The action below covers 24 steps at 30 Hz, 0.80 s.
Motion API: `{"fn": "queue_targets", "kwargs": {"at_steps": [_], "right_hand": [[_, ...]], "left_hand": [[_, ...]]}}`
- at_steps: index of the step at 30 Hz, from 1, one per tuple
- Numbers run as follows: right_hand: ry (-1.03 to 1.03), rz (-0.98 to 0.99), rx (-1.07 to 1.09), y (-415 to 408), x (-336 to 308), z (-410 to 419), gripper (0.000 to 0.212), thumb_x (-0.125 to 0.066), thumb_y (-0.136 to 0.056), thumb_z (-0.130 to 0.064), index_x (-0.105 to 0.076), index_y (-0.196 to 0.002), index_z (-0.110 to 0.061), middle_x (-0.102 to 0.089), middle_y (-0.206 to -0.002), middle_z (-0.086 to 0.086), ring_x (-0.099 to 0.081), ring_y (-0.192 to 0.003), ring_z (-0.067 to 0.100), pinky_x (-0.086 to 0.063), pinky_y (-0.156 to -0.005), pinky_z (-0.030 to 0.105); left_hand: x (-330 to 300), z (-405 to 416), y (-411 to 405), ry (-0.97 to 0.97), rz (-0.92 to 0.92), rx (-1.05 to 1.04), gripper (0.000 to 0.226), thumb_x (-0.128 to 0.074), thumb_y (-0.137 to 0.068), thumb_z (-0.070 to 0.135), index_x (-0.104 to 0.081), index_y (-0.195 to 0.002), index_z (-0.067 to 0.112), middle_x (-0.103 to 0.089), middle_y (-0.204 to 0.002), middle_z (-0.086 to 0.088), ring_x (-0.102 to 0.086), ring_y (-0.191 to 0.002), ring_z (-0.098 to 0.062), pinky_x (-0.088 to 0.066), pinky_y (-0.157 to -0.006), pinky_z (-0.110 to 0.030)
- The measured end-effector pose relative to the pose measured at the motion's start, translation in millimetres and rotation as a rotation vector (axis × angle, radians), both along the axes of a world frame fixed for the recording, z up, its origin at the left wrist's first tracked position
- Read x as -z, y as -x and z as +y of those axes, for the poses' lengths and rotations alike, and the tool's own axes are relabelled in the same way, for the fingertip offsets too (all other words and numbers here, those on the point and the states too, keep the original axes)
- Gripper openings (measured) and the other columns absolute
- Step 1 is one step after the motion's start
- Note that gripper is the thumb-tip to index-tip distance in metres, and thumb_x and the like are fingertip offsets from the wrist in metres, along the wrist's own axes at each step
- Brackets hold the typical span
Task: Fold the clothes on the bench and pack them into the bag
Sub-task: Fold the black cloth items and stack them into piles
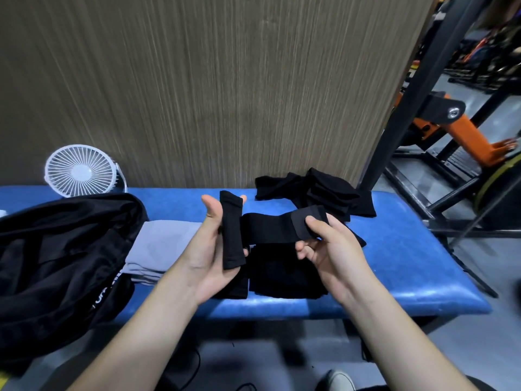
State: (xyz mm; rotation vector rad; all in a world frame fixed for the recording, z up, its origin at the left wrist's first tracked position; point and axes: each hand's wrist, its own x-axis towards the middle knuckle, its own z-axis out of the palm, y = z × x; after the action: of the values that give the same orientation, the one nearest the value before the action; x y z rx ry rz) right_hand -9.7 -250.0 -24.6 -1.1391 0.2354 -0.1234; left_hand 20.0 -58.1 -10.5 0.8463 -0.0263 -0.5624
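Above the blue bench [394, 266] my two hands hold a black sock [267, 228] stretched between them. My left hand [210, 249] grips its folded end, which stands upright against the palm. My right hand [329, 244] pinches the sock's grey band between thumb and fingers. Below the hands a folded black garment [282, 275] lies flat on the bench. A loose heap of black clothes [318, 193] sits at the back right of the bench. A folded grey garment [158, 246] lies to the left, next to the open black bag [62, 249].
A small white fan [81, 170] stands at the bench's back left against a wood-grain wall [211, 80]. Black and orange gym machine frames [439, 131] stand close on the right. A shoe [338, 380] shows on the grey floor below.
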Motion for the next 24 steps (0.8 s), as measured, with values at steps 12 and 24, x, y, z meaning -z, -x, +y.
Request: {"fn": "queue_targets", "kwargs": {"at_steps": [12, 24], "right_hand": [[0.013, -0.047, 0.030, 3, -6, 2, 0.012, -0.056, -0.095, -0.002, -0.056, -0.084, -0.008, -0.064, -0.077, 0.012, -0.059, -0.054, 0.025, -0.052, -0.051, 0.032], [0.169, -0.135, 0.022, 6, -5, 8, 0.002, -0.057, -0.096, -0.004, -0.056, -0.096, -0.006, -0.061, -0.083, 0.014, -0.057, -0.058, 0.025, -0.047, -0.053, 0.035]], "left_hand": [[16, -2, -6, -0.280, -0.094, -0.163, 0.030, -0.046, -0.094, -0.004, -0.060, -0.120, -0.005, -0.070, -0.115, -0.021, -0.066, -0.112, -0.033, -0.051, -0.097, -0.045], [20, -4, -5, -0.406, -0.191, -0.250, 0.020, -0.060, -0.093, 0.005, -0.059, -0.112, 0.012, -0.074, -0.102, -0.007, -0.072, -0.089, -0.015, -0.055, -0.068, -0.027]]}}
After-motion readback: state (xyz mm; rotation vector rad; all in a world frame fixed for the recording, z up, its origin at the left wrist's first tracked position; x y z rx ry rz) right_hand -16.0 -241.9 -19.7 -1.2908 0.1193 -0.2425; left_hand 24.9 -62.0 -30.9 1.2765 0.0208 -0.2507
